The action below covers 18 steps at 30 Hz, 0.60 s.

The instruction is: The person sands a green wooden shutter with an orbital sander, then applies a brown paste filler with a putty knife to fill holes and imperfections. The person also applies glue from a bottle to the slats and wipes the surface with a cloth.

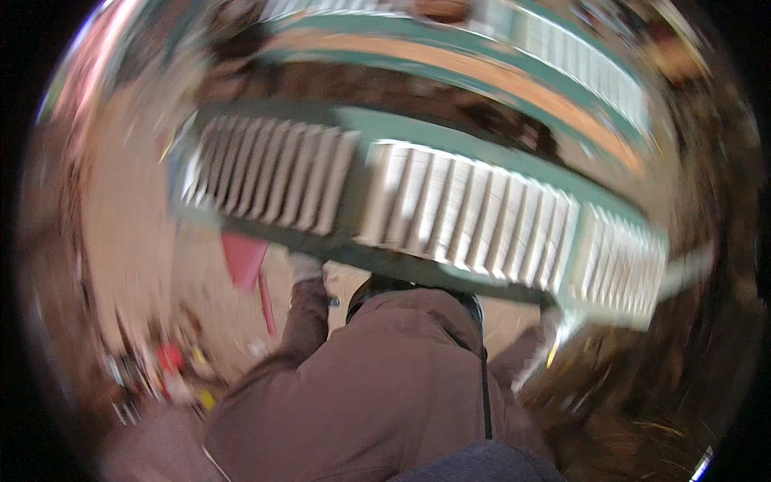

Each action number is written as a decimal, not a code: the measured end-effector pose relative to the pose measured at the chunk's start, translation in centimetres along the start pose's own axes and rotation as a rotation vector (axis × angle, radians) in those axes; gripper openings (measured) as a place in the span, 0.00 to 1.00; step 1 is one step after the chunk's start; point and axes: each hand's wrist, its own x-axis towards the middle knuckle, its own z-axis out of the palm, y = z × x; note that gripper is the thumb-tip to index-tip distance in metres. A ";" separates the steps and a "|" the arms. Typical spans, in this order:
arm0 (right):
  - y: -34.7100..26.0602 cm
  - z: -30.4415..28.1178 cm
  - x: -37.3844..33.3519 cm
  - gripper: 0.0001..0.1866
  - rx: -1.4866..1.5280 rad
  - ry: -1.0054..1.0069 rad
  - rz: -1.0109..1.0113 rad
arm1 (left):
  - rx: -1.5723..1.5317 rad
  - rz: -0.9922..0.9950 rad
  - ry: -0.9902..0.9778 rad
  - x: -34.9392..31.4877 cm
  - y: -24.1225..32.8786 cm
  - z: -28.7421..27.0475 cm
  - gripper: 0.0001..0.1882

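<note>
A long green panel [347, 201] stretches across the middle in front of my body. White ridged slats [470, 213] fill its separate sections, and its left section lies in shadow. My left hand [307, 263] is at the panel's near edge, left of centre, in what looks like a pale glove. Farther right, my right hand [551, 315] meets the same edge near the right section. Both hands seem to grip the panel, though its rim hides most of their fingers. Motion blurs the whole picture.
Beyond lies a similar green frame [450, 52] with an orange-brown strip and white slats. A red object [243, 259] with a thin red bar is below the panel's left part. Blurred small items [165, 365] lie on the ground at lower left. Brown, straw-like litter [634, 438] covers the lower right.
</note>
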 end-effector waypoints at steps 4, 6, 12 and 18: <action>2.1 -3.2 -0.5 0.19 -0.025 0.308 -0.022 | 0.456 0.049 0.240 2.0 -6.3 -5.5 0.19; 3.1 -4.5 -0.2 0.19 0.014 0.448 -0.008 | 0.541 -0.050 0.362 2.6 -9.4 -8.2 0.19; 8.0 -8.0 2.8 0.20 0.283 0.877 0.101 | 1.065 -0.086 0.160 -3.7 1.7 -2.9 0.23; 11.9 -16.9 2.1 0.22 0.809 1.392 -0.105 | 0.593 -0.120 -0.010 -7.3 10.2 -8.4 0.21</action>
